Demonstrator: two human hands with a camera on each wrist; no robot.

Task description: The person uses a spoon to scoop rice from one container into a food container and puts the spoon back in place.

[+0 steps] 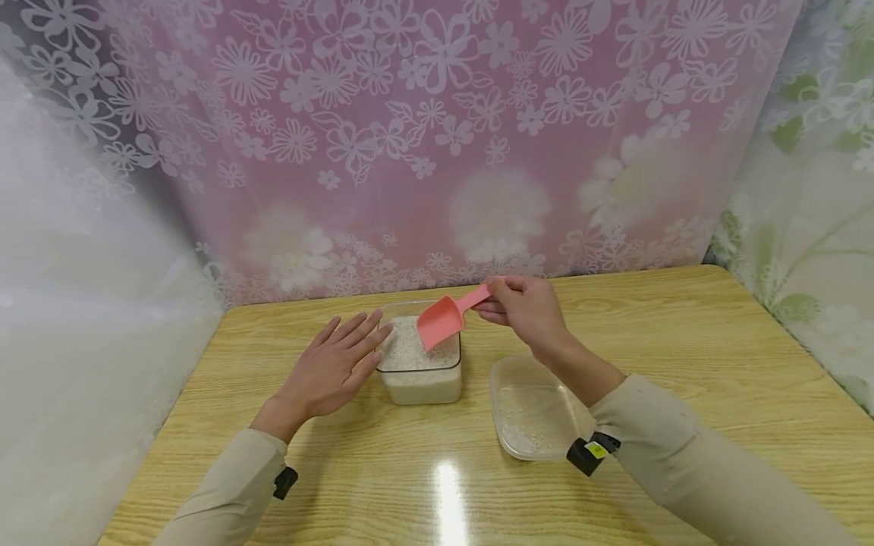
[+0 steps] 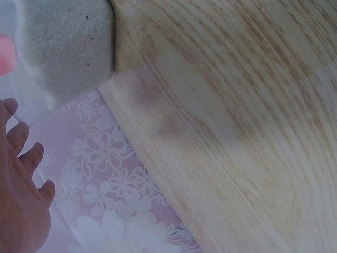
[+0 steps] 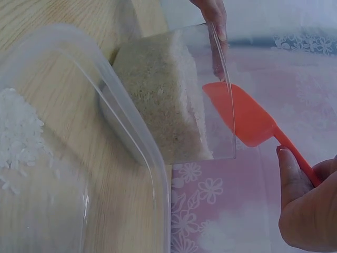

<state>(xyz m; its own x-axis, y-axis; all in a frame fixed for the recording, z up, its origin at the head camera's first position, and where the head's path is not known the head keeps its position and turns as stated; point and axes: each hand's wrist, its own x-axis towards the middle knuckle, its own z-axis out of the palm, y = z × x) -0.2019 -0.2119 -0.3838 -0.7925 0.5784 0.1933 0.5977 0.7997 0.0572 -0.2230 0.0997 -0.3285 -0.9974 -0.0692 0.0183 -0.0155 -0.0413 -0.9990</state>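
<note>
A clear square container (image 1: 419,387) filled with rice (image 1: 403,345) stands toward the back of the table. My right hand (image 1: 529,311) grips the handle of a pink scoop (image 1: 440,322), whose bowl tilts down over the rice, its tip at or just inside the container's opening. In the right wrist view the scoop (image 3: 245,118) shows no rice on the side facing the camera. My left hand (image 1: 334,364) lies with straight, spread fingers against the container's left rim. Only part of that hand (image 2: 23,205) shows in the left wrist view.
A shallow clear plastic tub (image 1: 508,447) sits right of the rice container, partly under my right forearm, with a little rice (image 3: 18,132) in it. The wooden table (image 1: 382,485) ends at a pink floral curtain (image 1: 410,189) behind.
</note>
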